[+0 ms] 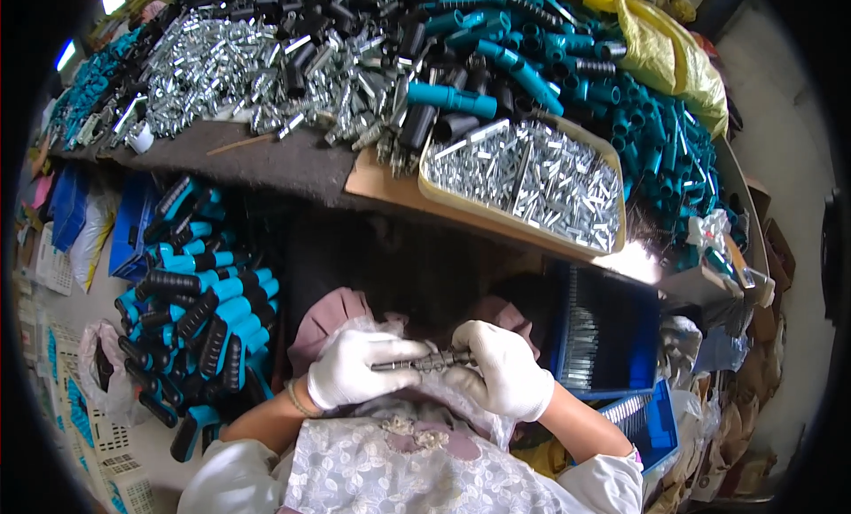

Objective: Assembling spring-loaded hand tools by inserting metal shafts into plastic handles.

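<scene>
1. Your workbench (390, 190) spans the top of the view, its edge bare wood and part of its top covered by a dark felt-like mat (284, 159). Heaps lie on it: shiny silver metal pieces (222, 66), black ribbed grips and teal plastic handles (550, 58).
2. At your left, a pile of finished handles (199, 310), teal with black ribbed grips, sits below the bench.
3. A shallow tan tray (443, 199) on the bench edge holds small bright metal bits, loosely tumbled.
4. A yellow plastic sack (674, 58), crinkled and glossy, slumps at the bench's far right.
5. To your right, a blue plastic bin (612, 332) holds a row of thin metal rods; a second blue bin (651, 416) lies below it.
6. Your left hand (359, 368), in a white cloth glove, curls its fingers around one end of the metal shaft (425, 362).
7. Your right hand (505, 372), gloved likewise, pinches the other end, fingers pressed together.
8. The shaft is slim, dark grey and seemingly knurled, though it is too small to be sure. It lies level between your hands, just above your lap.
</scene>
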Demonstrator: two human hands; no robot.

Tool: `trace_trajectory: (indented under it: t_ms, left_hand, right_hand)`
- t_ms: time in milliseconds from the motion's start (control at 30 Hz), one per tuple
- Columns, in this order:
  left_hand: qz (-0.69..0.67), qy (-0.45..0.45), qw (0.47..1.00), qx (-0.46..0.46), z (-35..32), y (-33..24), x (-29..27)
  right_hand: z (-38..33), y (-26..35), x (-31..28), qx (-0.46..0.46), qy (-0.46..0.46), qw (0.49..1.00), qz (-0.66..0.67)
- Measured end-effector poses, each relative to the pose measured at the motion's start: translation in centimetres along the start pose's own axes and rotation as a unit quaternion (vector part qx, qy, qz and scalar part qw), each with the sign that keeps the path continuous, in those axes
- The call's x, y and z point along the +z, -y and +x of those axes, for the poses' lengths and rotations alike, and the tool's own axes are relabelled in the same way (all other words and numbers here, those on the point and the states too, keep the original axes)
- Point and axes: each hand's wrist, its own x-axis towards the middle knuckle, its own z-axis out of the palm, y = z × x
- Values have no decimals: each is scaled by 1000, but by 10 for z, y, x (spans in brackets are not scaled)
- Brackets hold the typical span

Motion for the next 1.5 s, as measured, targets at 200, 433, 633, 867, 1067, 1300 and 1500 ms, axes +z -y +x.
trace_trajectory:
  t_ms: [200,433,633,867,1067,1300,1500]
  left_hand:
    - [-62,-71,996,-5,-10,10,-13]
    - [-53,-60,991,-105,-3,-4,-24]
    - [-47,-81,988,-120,-5,-6,-32]
    - [48,-133,989,-39,-3,0,-40]
    - [81,-62,994,-23,1,-11,-33]
    - [62,39,995,65,-5,-13,-24]
    - [148,22,988,39,-6,-19,-9]
  right_hand:
    - [61,-6,-80,-40,-133,990,-33]
    - [204,-58,-118,-100,-192,892,-397]
    - [235,-66,-118,-62,-87,868,-485]
    - [106,-15,-100,-16,-169,981,-90]
    - [-2,-20,-61,173,71,968,170]
    - [4,3,-69,138,175,971,87]
    - [17,20,-34,152,153,975,52]
